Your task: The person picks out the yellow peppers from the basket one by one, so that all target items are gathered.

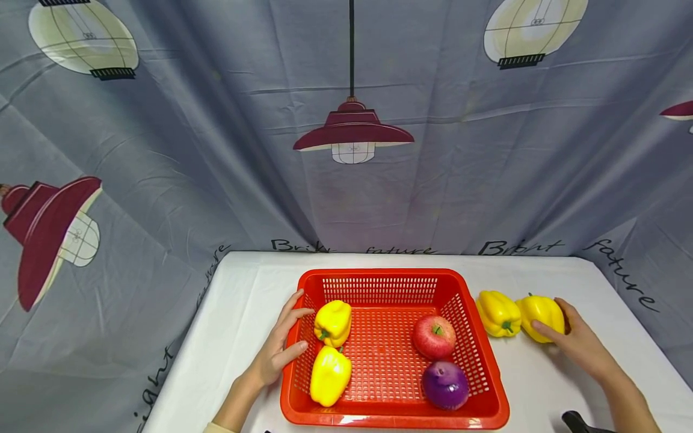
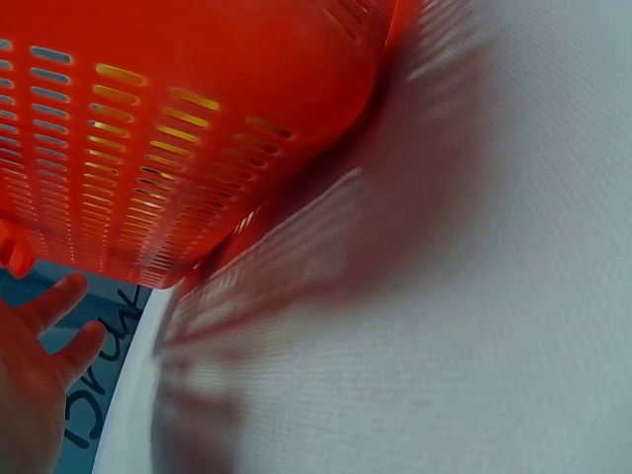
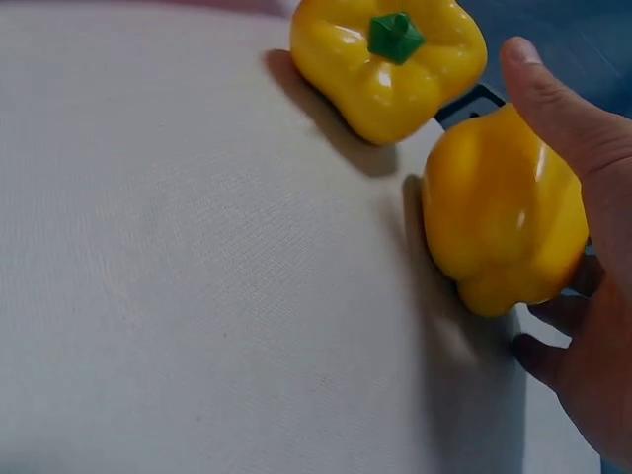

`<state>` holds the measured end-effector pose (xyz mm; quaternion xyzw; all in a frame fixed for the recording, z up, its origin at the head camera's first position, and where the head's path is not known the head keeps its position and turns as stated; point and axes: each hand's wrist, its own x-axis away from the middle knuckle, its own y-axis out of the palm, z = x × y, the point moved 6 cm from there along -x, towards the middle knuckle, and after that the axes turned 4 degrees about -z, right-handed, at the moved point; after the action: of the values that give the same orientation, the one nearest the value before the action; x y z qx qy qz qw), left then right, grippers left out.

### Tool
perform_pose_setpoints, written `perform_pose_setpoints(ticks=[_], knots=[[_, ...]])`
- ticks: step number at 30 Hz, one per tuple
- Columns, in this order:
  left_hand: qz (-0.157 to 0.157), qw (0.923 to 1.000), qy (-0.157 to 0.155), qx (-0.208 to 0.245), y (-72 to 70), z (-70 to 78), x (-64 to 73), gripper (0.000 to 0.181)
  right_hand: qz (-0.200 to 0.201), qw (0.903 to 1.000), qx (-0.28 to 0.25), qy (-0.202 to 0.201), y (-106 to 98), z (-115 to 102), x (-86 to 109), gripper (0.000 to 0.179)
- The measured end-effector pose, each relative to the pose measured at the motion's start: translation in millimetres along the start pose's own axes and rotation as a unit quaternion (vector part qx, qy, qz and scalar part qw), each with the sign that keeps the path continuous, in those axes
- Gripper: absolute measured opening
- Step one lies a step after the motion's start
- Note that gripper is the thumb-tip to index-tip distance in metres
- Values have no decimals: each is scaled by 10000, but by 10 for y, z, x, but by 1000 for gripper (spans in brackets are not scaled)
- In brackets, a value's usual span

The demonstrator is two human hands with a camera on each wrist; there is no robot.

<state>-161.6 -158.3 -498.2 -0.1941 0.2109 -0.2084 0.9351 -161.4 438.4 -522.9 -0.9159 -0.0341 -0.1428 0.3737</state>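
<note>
My left hand [image 1: 278, 349] rests at the left rim of a red plastic basket [image 1: 395, 420], fingers spread and mostly straight. In the left wrist view its fingers show beside the basket's slotted wall [image 2: 188, 128]. Over on the right, my right hand [image 1: 576, 337] holds a yellow bell pepper [image 1: 541, 316], thumb on the near side and fingers around the far side. Another yellow bell pepper [image 1: 498, 313], green stem toward me, lies just left of it, outside the basket. The right wrist view shows the held pepper [image 3: 504, 212] between thumb and fingers.
Inside the basket, two yellow bell peppers [image 1: 332, 323] lie along the left side. A red apple [image 1: 434, 337] and a purple round vegetable [image 1: 446, 385] sit at the right. A black object [image 1: 582, 422] shows at the front edge. Behind the white table [image 1: 260, 273] hangs a grey curtain [image 1: 227, 150].
</note>
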Motion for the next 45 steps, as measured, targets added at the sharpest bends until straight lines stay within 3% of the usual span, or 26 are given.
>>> perform_pose_setpoints(ticks=[6, 14, 24, 31, 39, 45], knots=[[-2, 10000, 18, 34, 1, 7, -3, 52, 238, 9974, 481, -484, -31, -123, 91, 102], [31, 10000, 51, 54, 8, 9, -5, 52, 587, 9884, 835, -1121, -77, -508, 247, 102], [103, 9999, 35, 24, -2, 16, 2, 52, 420, 9730, 1212, -1918, -23, -1085, 388, 103], [112, 9999, 36, 32, 1, 22, -1, 52, 118, 9672, 1682, -1898, 85, -1360, 422, 107], [120, 9999, -2, -3, 3, 20, -1, 52, 280, 9446, 2105, -2501, 195, -1681, 409, 108], [95, 9999, -20, -27, 7, 11, 5, 52, 29, 9394, 2224, -2611, 319, -1889, 337, 108]])
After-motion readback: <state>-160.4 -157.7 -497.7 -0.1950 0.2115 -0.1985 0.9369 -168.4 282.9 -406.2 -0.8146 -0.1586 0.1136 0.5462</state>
